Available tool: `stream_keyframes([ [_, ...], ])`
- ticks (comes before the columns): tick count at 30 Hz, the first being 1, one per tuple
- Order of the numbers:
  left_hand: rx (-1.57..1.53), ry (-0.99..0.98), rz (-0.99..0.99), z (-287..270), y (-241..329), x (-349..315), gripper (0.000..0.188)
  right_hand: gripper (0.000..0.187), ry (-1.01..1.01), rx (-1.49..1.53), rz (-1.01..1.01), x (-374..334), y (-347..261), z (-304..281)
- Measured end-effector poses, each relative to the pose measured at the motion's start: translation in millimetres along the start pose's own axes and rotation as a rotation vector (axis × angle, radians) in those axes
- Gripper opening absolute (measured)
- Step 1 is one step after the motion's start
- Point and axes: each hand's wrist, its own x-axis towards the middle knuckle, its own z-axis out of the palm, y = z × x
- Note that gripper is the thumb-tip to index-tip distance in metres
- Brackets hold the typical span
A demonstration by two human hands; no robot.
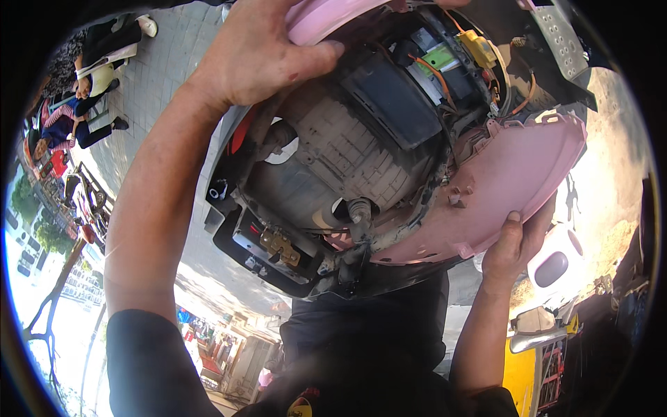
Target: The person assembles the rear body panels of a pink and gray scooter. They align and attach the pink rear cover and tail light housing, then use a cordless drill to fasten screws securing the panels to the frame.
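In front of me is the opened body of a scooter, its dark inner compartment (333,146) dusty and exposed. My right hand (514,243) grips the outer edge of a pink side panel (514,170), with the thumb on its inner face. The panel's inner clips face me, and its upper edge lies along the dark frame. My left hand (264,59) reaches across the far left side and is closed on a curved pink panel (333,17), thumb on top; its other fingers are hidden. A brass-coloured latch (279,247) sits at the compartment's near end.
A black box (392,104), orange cables and a yellow connector (476,48) fill the far right of the body. A perforated metal footrest (561,42) sticks out there. People (76,104) sit at the far left. A yellow object (524,368) stands at lower right.
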Motion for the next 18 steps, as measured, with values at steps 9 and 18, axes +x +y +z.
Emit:
stream_keyframes([
  [9,-0.339,0.416,-0.099,-12,-37,-89,0.088,0.062,0.024,-0.024,0.05,1,9,-1],
  [18,-0.797,0.753,-1.013,125,7,-358,0.031,0.062,-0.026,0.081,0.094,7,13,-3],
])
